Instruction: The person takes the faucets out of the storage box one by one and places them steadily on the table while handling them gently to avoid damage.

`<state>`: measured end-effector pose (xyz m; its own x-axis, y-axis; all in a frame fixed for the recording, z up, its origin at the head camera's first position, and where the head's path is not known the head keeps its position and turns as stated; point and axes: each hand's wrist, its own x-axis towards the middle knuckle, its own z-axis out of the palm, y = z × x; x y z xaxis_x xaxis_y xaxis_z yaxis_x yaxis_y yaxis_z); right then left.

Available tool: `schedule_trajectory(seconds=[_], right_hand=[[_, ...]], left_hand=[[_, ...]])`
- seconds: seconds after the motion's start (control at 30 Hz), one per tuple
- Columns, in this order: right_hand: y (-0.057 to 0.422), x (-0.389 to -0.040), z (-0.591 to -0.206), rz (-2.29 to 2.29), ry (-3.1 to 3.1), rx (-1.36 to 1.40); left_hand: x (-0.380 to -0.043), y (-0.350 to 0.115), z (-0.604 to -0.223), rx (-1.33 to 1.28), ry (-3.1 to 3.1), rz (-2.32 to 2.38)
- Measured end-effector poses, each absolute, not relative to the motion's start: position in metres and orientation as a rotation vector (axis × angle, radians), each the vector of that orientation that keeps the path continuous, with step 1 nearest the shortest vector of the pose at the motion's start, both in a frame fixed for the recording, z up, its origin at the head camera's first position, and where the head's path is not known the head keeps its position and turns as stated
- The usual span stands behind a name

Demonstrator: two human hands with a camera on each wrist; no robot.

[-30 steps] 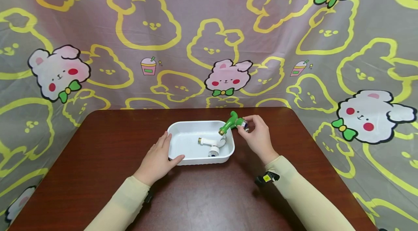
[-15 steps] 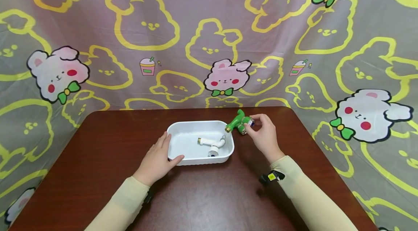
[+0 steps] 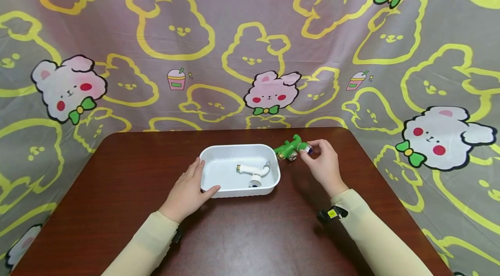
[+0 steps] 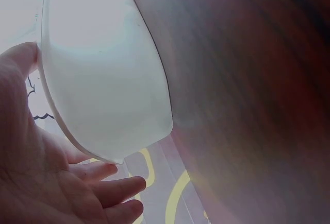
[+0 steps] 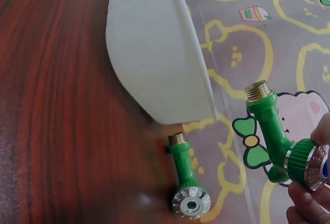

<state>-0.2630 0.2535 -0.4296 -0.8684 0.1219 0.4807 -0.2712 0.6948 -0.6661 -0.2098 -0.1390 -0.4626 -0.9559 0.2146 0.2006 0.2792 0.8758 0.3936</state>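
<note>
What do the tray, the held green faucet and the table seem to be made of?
White tray: probably plastic, smooth, with a thin rim.
Held green faucet: glossy, evenly coloured; plastic or painted metal. Its threaded end looks brass, being golden and shiny.
Table: wood or laminate, faintly shiny, streaky grain.

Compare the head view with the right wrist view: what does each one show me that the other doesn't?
Only the head view: the left hand resting against the tray, and the white faucet lying inside it. Only the right wrist view: a clear gap between the held green faucet and the second green faucet; from the head they seem to overlap. Both: the right hand holding a green faucet by its handle, the second one near the tray's end, the tray, the table and the patterned cloth.
</note>
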Motion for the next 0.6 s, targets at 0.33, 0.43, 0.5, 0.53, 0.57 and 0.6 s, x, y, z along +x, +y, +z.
schedule_trajectory(seconds=[0.33,0.43,0.5,0.53,0.57,0.6], right_hand=[[0.2586,-0.2628,-0.435,1.031,-2.443,0.091],[0.2609,-0.2646,-0.437,1.012,-2.474,0.079],[0.2621,-0.2655,-0.438,1.005,-2.504,0.064],[0.2627,-0.266,-0.4386,1.004,-2.517,0.056],[0.2634,-0.2665,-0.4394,1.002,-2.528,0.049],[0.2638,-0.2668,-0.44,1.003,-2.54,0.041]], left_hand=[[-0.209,-0.1386,-0.4609,-0.382,-2.894,-0.643],[-0.2089,-0.1385,-0.4606,-0.383,-2.892,-0.644],[-0.2089,-0.1385,-0.4605,-0.384,-2.89,-0.643],[-0.2089,-0.1386,-0.4606,-0.384,-2.888,-0.643],[-0.209,-0.1386,-0.4606,-0.384,-2.888,-0.642],[-0.209,-0.1387,-0.4606,-0.384,-2.886,-0.641]])
